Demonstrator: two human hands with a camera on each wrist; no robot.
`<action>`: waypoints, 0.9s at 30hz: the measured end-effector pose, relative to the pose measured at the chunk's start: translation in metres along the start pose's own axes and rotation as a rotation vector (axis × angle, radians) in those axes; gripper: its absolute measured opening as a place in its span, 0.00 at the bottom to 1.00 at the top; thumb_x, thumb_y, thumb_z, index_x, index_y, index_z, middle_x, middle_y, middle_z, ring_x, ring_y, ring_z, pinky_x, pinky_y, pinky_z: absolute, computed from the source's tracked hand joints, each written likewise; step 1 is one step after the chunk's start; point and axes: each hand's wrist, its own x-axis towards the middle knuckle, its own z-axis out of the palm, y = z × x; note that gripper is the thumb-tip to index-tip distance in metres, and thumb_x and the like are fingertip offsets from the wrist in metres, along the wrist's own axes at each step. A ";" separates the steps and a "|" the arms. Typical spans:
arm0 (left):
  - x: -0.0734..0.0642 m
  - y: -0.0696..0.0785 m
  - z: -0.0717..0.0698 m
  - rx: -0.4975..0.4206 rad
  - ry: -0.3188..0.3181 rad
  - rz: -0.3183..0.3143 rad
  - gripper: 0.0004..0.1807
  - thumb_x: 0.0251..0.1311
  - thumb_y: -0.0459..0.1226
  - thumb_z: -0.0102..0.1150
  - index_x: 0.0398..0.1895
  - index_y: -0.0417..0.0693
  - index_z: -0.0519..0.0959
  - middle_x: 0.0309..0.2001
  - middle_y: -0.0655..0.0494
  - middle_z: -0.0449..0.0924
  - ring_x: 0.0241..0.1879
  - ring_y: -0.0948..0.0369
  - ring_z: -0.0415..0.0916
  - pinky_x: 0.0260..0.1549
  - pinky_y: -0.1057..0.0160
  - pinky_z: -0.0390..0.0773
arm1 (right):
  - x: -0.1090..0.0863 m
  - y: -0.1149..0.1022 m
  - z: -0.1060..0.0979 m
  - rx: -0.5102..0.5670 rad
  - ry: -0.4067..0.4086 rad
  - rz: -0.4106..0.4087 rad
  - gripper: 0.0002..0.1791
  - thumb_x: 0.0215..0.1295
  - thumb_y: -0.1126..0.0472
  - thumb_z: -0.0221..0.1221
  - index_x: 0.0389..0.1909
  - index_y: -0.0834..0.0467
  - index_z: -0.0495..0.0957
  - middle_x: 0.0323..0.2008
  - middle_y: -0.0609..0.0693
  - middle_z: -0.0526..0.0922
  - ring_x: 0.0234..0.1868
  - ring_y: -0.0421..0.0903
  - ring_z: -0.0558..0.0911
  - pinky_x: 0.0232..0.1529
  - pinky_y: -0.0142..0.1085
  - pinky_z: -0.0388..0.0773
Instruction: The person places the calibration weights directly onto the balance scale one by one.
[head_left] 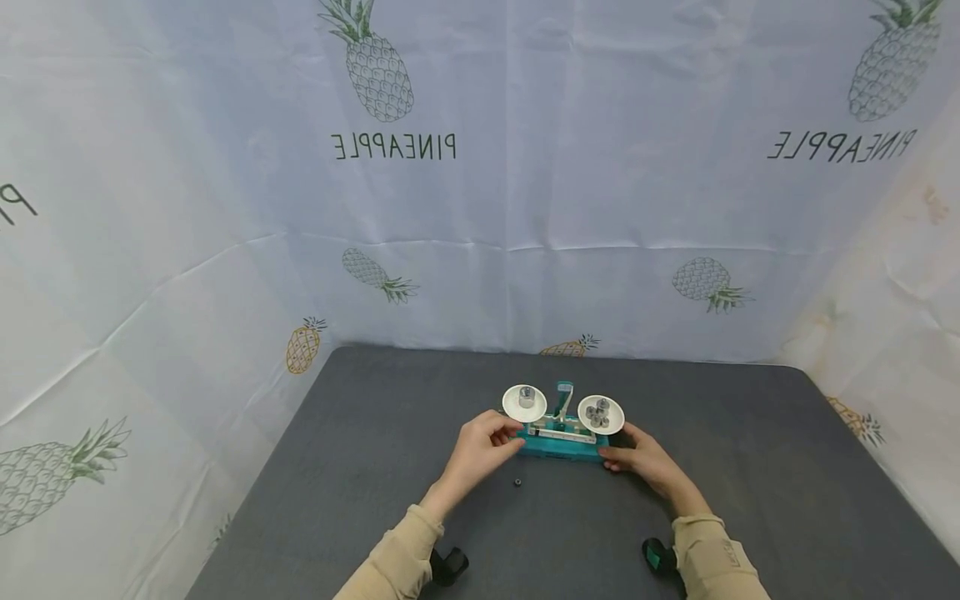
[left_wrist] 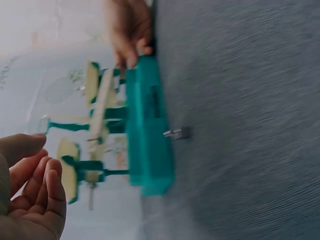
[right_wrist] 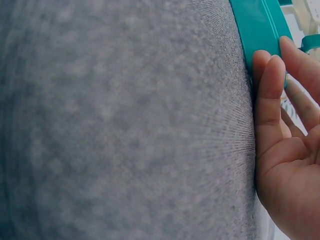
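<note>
A teal balance scale (head_left: 562, 451) with two cream pans stands on the dark table. Its left pan (head_left: 512, 407) bears one larger metal weight (head_left: 527, 397); several smaller metal weights (head_left: 597, 413) sit grouped in the right pan (head_left: 616, 422). My left hand (head_left: 480, 448) is at the scale's left end, just below that pan. In the left wrist view its fingers (left_wrist: 54, 192) are loosely bent and hold nothing. My right hand (head_left: 648, 462) grips the right end of the base, fingertips against the teal corner (right_wrist: 260, 30) in the right wrist view.
A small metal weight (head_left: 517, 482) lies on the dark table (head_left: 360, 467) in front of the scale, toward the left. Behind the table's far edge hangs a pale curtain (head_left: 465, 292) with pineapple prints. Black wrist devices (head_left: 450, 567) are by both sleeves.
</note>
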 end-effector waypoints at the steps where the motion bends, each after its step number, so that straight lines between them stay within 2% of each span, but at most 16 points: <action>1: -0.003 -0.002 0.002 -0.006 -0.008 -0.007 0.08 0.53 0.35 0.65 0.36 0.44 0.83 0.31 0.55 0.78 0.27 0.69 0.70 0.28 0.73 0.74 | 0.000 0.000 0.000 -0.001 0.001 0.001 0.44 0.59 0.61 0.62 0.69 0.66 0.47 0.49 0.64 0.70 0.32 0.42 0.81 0.35 0.35 0.81; 7: -0.017 -0.014 0.014 -0.053 -0.044 -0.090 0.09 0.52 0.36 0.66 0.36 0.42 0.83 0.30 0.54 0.78 0.26 0.72 0.70 0.26 0.74 0.73 | 0.001 0.002 -0.001 -0.006 -0.001 0.001 0.44 0.59 0.61 0.62 0.70 0.66 0.46 0.48 0.62 0.71 0.33 0.42 0.81 0.35 0.35 0.81; 15: -0.025 -0.025 0.023 -0.091 -0.092 -0.194 0.10 0.52 0.36 0.66 0.36 0.41 0.83 0.29 0.54 0.77 0.25 0.74 0.70 0.26 0.74 0.74 | 0.001 0.001 0.000 -0.004 0.004 0.014 0.45 0.58 0.61 0.62 0.70 0.66 0.46 0.47 0.62 0.71 0.32 0.41 0.81 0.35 0.34 0.81; 27: -0.032 -0.038 0.029 -0.069 -0.188 -0.235 0.08 0.49 0.33 0.66 0.34 0.42 0.83 0.30 0.53 0.77 0.26 0.72 0.70 0.26 0.74 0.72 | 0.002 0.002 -0.001 -0.002 0.013 0.013 0.45 0.57 0.60 0.63 0.70 0.64 0.47 0.46 0.61 0.72 0.32 0.42 0.81 0.35 0.35 0.81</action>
